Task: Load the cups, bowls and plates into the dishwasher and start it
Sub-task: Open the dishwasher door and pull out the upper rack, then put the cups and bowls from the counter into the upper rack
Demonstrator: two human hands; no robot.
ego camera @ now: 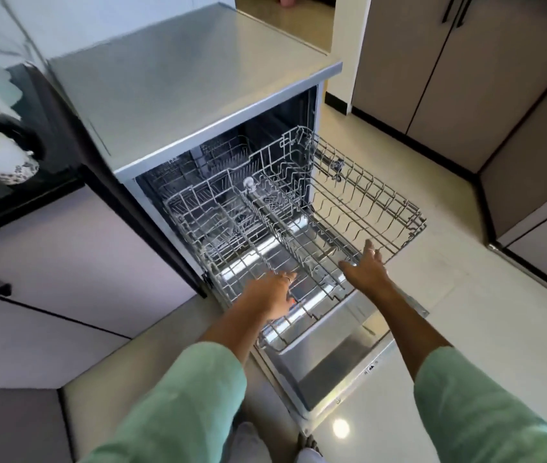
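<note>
The dishwasher (218,105) is a shiny silver metal box with a smooth flat top. Its door (329,372) lies flat and open, and the upper rack (315,208) – thin grey wire bent into rows of spikes – is pulled out over it. The left hand (274,295) rests on the rack's front edge; its fingers blur, so the hold cannot be told. The right hand (365,265) has straight, spread fingers touching the front wire. Both sleeves (182,406) are soft green cloth. Small marks on the door edge are too tiny to read.
</note>
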